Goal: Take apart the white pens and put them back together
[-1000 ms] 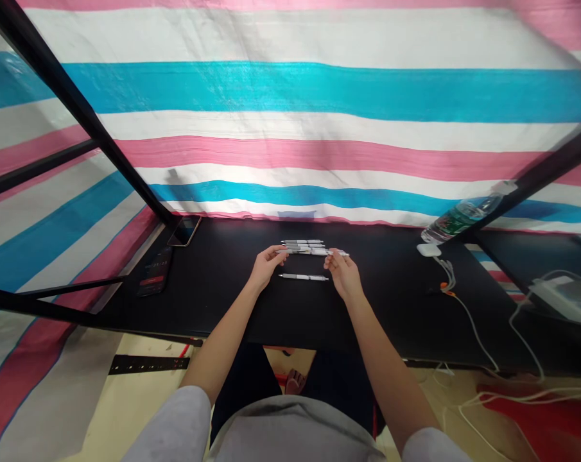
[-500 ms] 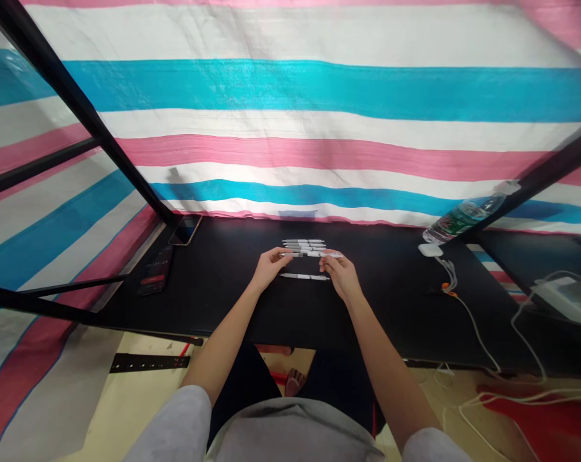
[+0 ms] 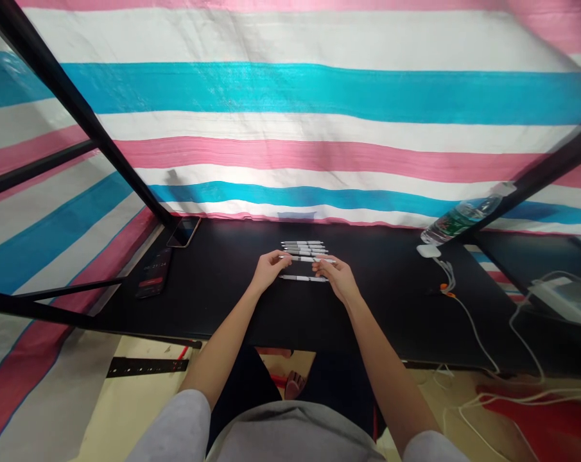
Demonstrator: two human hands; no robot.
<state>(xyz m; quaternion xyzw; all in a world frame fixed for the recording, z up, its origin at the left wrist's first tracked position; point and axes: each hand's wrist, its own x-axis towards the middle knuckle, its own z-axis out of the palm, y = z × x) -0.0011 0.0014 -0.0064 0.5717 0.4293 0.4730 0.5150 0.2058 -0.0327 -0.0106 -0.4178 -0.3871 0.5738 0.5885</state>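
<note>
On the black table [image 3: 213, 289] lies a neat row of several white retractable pens [image 3: 303, 246], side by side. Just nearer, a white pen [image 3: 307, 259] spans between my hands. My left hand [image 3: 271, 269] pinches its left end and my right hand [image 3: 336, 277] holds its right end with the fingertips. Below it, almost touching my fingers, a single white pen [image 3: 303, 278] lies flat on the tabletop. Neither hand touches that lower pen, as far as I can tell.
A smartphone [image 3: 184, 231] and a dark phone showing a lit clock [image 3: 154, 273] sit at the table's left. At the right are a lying water bottle [image 3: 461, 215], white earbuds case [image 3: 428, 251] and white cable [image 3: 468, 327]. Striped tarp walls and black poles surround the table.
The held pen has moved toward me, closer to the lower lone pen. Both hands have shifted with it and drawn slightly nearer each other.
</note>
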